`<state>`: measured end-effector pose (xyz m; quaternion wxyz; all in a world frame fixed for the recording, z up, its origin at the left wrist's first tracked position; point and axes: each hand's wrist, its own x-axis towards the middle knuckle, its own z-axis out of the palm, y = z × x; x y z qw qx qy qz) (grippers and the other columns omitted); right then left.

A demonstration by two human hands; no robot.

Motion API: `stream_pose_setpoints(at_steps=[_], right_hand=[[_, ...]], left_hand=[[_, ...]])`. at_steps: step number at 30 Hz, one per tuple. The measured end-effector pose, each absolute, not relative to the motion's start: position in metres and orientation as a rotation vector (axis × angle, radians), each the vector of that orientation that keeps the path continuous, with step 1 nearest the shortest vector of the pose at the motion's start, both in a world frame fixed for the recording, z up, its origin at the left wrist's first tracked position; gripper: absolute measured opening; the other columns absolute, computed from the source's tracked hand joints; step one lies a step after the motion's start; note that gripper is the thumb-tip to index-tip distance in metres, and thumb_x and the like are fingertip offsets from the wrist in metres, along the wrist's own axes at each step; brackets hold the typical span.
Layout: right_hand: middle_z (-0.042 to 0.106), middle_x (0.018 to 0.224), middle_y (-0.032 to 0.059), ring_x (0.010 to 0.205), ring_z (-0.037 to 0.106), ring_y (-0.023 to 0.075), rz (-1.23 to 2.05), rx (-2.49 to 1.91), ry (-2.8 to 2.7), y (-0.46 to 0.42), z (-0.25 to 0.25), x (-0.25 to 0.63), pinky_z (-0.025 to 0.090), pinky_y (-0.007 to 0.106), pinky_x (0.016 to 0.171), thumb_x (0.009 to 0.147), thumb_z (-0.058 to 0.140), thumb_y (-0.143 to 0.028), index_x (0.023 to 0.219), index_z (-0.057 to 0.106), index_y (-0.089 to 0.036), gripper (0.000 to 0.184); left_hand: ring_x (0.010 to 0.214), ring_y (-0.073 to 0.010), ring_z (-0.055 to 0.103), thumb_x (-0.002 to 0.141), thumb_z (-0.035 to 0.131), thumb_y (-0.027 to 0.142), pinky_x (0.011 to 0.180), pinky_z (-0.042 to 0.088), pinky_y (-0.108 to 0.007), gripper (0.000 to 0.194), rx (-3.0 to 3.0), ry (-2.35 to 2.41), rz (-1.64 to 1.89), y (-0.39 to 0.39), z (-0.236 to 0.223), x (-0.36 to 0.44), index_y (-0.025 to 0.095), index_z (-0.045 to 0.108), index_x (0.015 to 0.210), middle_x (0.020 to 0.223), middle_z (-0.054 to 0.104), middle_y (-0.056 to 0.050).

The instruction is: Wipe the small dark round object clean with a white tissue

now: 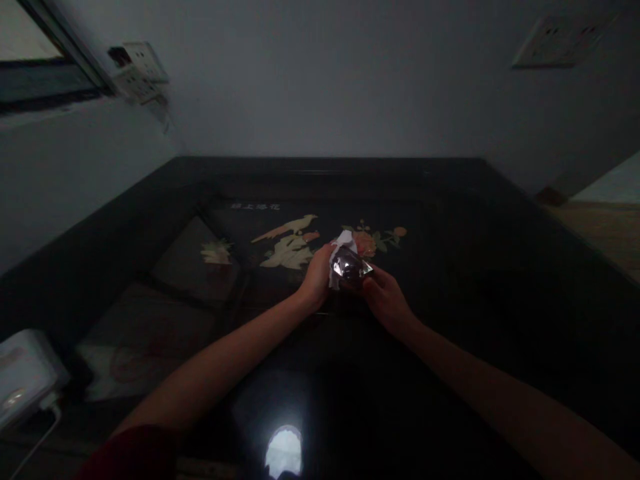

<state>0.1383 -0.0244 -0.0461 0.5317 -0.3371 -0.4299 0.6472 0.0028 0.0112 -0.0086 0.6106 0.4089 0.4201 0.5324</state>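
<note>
With my left hand I hold a white sheet against the left side of a shiny thing. My right hand pinches its right edge. So the shiny thing sits between my two hands, over the black table; I can't tell if it touches. A bird is pictured past my left hand, and a white box is far to that hand's left.
</note>
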Motion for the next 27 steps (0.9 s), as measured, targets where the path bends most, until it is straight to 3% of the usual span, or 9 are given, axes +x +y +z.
stream_pose_setpoints(at_steps=[7, 12, 17, 21, 27], right_hand=[[0.07, 0.093, 0.0044, 0.086, 0.065, 0.0227, 1.511, -0.781, -1.078, -0.024, -0.053, 0.14, 0.051, 0.038, 0.081, 0.067, 0.075, -0.055, 0.103, 0.065, -0.023, 0.05], [0.067, 0.083, 0.002, 0.075, 0.06, 0.0191, 1.434, -0.881, -1.131, -0.024, -0.049, 0.141, 0.049, 0.032, 0.07, 0.066, 0.076, -0.052, 0.094, 0.065, -0.02, 0.043], [0.064, 0.076, -0.0002, 0.069, 0.056, 0.0162, 1.393, -0.895, -1.11, -0.023, -0.044, 0.139, 0.045, 0.029, 0.065, 0.063, 0.079, -0.048, 0.084, 0.062, -0.019, 0.039], [0.065, 0.08, -0.0002, 0.072, 0.058, 0.017, 1.445, -0.898, -1.038, -0.024, -0.044, 0.138, 0.047, 0.029, 0.067, 0.062, 0.081, -0.042, 0.084, 0.062, -0.02, 0.037], [0.069, 0.091, 0.0015, 0.087, 0.064, 0.0206, 1.494, -0.831, -1.028, -0.024, -0.047, 0.139, 0.05, 0.035, 0.081, 0.066, 0.08, -0.041, 0.096, 0.063, -0.023, 0.039]], left_hand=[[0.077, -0.0177, 0.059, 0.093, 0.033, 0.039, 0.071, 0.046, -0.029, 0.04, 1.629, 1.098, 1.304, -0.003, 0.008, -0.001, 0.013, 0.063, 0.091, 0.085, 0.066, -0.007], [0.104, -0.02, 0.06, 0.095, 0.033, 0.029, 0.092, 0.046, -0.035, 0.034, 2.355, 0.931, 1.31, -0.005, 0.017, -0.005, 0.016, 0.064, 0.101, 0.105, 0.068, -0.01], [0.11, -0.0212, 0.059, 0.093, 0.037, 0.023, 0.098, 0.046, -0.038, 0.032, 2.768, 0.873, 1.184, -0.002, 0.021, -0.008, 0.012, 0.062, 0.109, 0.111, 0.068, -0.012], [0.112, -0.0208, 0.059, 0.093, 0.036, 0.023, 0.098, 0.045, -0.038, 0.034, 2.689, 0.869, 1.194, -0.001, 0.02, -0.008, 0.012, 0.061, 0.113, 0.114, 0.067, -0.012], [0.106, -0.0202, 0.06, 0.095, 0.033, 0.03, 0.094, 0.044, -0.034, 0.038, 2.08, 0.943, 1.246, -0.001, 0.018, -0.006, 0.014, 0.065, 0.104, 0.111, 0.067, -0.011]])
